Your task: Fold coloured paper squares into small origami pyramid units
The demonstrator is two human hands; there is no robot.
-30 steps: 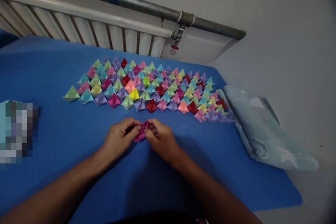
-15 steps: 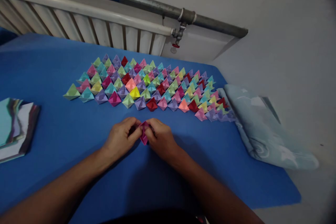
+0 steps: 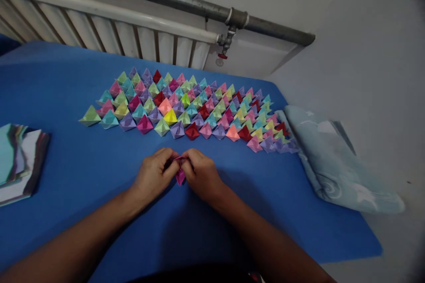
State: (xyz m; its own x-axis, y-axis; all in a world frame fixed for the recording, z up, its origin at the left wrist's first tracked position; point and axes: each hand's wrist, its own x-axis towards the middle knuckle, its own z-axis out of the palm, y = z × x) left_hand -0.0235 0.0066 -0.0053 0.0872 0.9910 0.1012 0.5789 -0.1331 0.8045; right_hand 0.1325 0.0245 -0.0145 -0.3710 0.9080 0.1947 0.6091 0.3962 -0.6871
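Observation:
A small folded piece of magenta paper (image 3: pixel 180 176) is pinched between both hands, just above the blue surface. My left hand (image 3: pixel 155 171) grips its left side with thumb and fingers, and my right hand (image 3: pixel 203 174) grips its right side. The paper's pointed lower end hangs out below the fingertips; its upper part is partly covered by them. Beyond the hands stand rows of small folded paper boats (image 3: pixel 178 129) in green, blue, purple, pink, red, yellow and orange.
A stack of coloured paper sheets (image 3: pixel 25 163) lies at the left on the blue surface (image 3: pixel 83 163). A folded pale blue cloth (image 3: pixel 332 163) is at the right. Behind are a white radiator (image 3: pixel 129 40) and a metal pipe (image 3: pixel 186 2) with a red-handled valve (image 3: pixel 222 56).
The magenta paper has changed shape between the fingers: its upper part looks narrower and its lower point hangs slightly lower. Both hands keep their hold in nearly the same place.

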